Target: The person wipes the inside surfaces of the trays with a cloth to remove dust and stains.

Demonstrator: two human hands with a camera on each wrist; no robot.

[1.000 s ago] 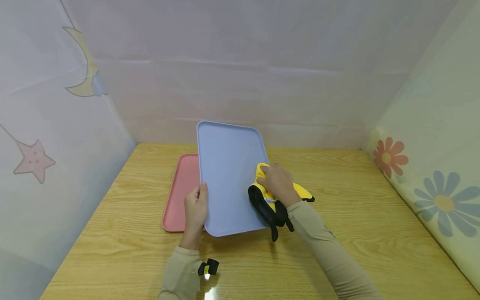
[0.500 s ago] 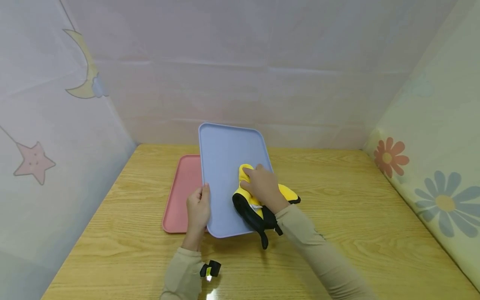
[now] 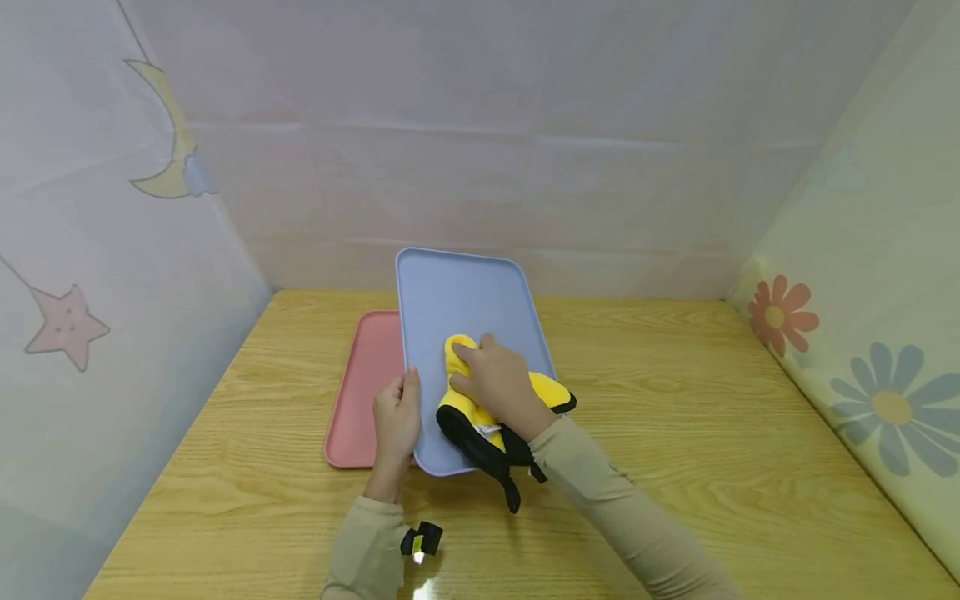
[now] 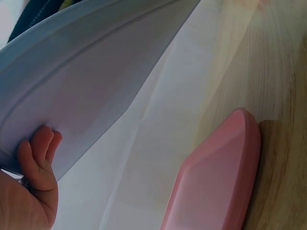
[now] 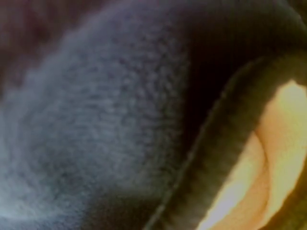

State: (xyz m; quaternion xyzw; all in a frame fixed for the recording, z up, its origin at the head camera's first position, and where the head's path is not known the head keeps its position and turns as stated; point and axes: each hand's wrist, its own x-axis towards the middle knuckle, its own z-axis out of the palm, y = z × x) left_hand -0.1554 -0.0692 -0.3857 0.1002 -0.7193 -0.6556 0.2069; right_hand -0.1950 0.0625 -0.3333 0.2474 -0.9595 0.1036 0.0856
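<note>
Right hand (image 3: 497, 383), gripping yellow-and-black cloth (image 3: 467, 410), has slid leftward across tilted blue tray (image 3: 467, 292); stroke now reaches tray's left half. Left hand (image 3: 397, 418) clamped on left edge.

Soft light fills the head view, glaring white on the yellow wood-grained table (image 3: 675, 417). The right wrist view is dim and blurred.

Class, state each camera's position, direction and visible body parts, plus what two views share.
Head: worn there, facing forward and down at a rectangular blue tray and yellow-and-black fabric; left hand, right hand, beige sleeves show.
Left wrist: worn there, facing the blue tray's underside; left hand shows.
Right wrist: worn there, close against blurred dark fabric; right hand unclear.
Shared (head, left wrist): blue tray, left hand, rectangular pink tray.
</note>
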